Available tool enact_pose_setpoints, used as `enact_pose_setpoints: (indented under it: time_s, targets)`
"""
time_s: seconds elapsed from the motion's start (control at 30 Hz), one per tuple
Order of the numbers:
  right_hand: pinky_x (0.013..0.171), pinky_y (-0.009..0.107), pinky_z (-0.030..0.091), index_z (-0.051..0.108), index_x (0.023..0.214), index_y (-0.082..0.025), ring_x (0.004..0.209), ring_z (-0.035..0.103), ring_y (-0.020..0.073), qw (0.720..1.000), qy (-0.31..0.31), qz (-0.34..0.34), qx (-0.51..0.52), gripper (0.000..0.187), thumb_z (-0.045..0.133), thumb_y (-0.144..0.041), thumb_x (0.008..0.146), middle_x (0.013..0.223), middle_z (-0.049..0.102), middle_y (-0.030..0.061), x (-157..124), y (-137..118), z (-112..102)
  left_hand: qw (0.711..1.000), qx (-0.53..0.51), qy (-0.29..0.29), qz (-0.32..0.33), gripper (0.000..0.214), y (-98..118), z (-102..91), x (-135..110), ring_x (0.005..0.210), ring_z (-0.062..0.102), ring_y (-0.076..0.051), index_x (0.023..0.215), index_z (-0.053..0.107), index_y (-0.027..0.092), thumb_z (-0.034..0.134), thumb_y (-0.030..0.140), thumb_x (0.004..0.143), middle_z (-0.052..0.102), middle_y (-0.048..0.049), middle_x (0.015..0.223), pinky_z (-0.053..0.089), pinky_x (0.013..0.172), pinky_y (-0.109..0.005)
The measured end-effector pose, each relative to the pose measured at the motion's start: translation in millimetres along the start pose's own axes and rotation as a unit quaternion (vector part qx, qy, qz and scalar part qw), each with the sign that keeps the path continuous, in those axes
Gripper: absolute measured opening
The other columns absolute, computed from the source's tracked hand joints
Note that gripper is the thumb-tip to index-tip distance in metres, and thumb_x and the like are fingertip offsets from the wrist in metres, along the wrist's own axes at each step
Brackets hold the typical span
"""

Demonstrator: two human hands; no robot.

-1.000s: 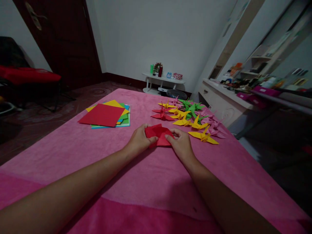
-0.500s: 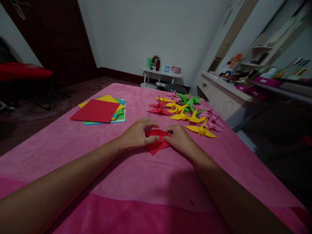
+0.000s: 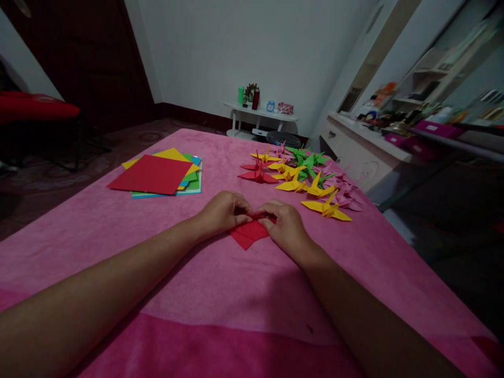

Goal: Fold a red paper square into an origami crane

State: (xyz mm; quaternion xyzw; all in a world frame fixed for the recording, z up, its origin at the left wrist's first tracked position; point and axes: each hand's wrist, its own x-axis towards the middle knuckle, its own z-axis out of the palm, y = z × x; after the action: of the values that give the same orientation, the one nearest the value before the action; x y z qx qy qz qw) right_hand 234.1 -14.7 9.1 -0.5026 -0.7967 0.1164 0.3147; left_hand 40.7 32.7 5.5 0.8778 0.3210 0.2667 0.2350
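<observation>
Presently both hands work at a folded red sheet [image 3: 247, 237] lying on the pink cloth [image 3: 232, 294], a corner pointing toward the wearer. On the sheet's left side the left hand [image 3: 226, 212] pinches it between thumb and fingers; on its right side the right hand [image 3: 286, 223] grips likewise, fingertips near the other's. Beyond the sheet to the right sit yellow cranes [image 3: 328, 210] and 2 red cranes [image 3: 258, 176]; beyond it to the left, a paper stack [image 3: 151, 173]; far past it, a white stand [image 3: 265, 114]
</observation>
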Motion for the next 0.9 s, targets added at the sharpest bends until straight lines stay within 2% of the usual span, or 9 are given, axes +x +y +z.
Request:
enact_pose_setpoints:
  time_s: [0.13,0.27,0.53,0.67,0.9]
  targets:
    - [0.076,0.029,0.045,0.073,0.083,-0.02,0.079,0.06,0.016,0.999,-0.008,-0.033,-0.026,0.023,0.059,-0.004,0.077,0.08,0.067,0.0026,-1.6,-2.5,-2.9,0.99,0.087,0.012,0.108,0.013,1.2,-3.4,-2.7,0.077,0.063,-0.016,0.088,0.074,0.019,0.063,0.018,0.081,0.071,-0.004,0.079,0.045,0.075,-0.029]
    - [0.079,0.031,0.044,0.073,0.083,-0.021,0.081,0.06,0.0165,0.997,-0.02,-0.045,-0.055,0.028,0.056,0.0,0.076,0.08,0.065,0.0026,-3.7,-2.2,-4.2,0.979,0.143,0.012,0.143,0.015,0.9,-3.4,-5.2,0.081,0.063,-0.016,0.091,0.074,0.021,0.06,0.019,0.084,0.07,-0.004,0.082,0.044,0.076,-0.031]
    - [0.077,0.032,0.043,0.074,0.082,-0.018,0.083,0.058,0.0175,0.994,-0.042,-0.06,-0.087,0.03,0.052,0.002,0.076,0.082,0.065,0.0044,-4.9,-7.2,-4.6,0.958,0.237,-0.028,0.157,0.018,9.8,-9.0,-7.7,0.086,0.061,-0.018,0.094,0.073,0.024,0.057,0.022,0.087,0.068,-0.0047,0.087,0.042,0.078,-0.033]
    - [0.078,0.032,0.043,0.074,0.082,-0.018,0.085,0.058,0.0183,0.991,-0.049,-0.063,-0.103,0.03,0.053,0.002,0.076,0.082,0.065,0.0048,-4.4,-9.7,-5.4,0.948,0.269,-0.03,0.167,0.019,14.9,-10.9,-8.2,0.088,0.061,-0.019,0.091,0.073,0.023,0.055,0.024,0.088,0.068,-0.0058,0.087,0.043,0.082,-0.035]
    - [0.079,0.031,0.045,0.073,0.091,-0.019,0.083,0.062,0.0181,0.995,-0.019,-0.019,-0.092,0.022,0.058,-0.008,0.08,0.087,0.069,0.0045,-4.5,-9.6,-2.1,0.962,0.24,-0.012,0.127,0.021,14.3,-5.2,-5.5,0.078,0.062,-0.018,0.09,0.073,0.017,0.052,0.023,0.089,0.068,-0.0063,0.077,0.044,0.075,-0.031]
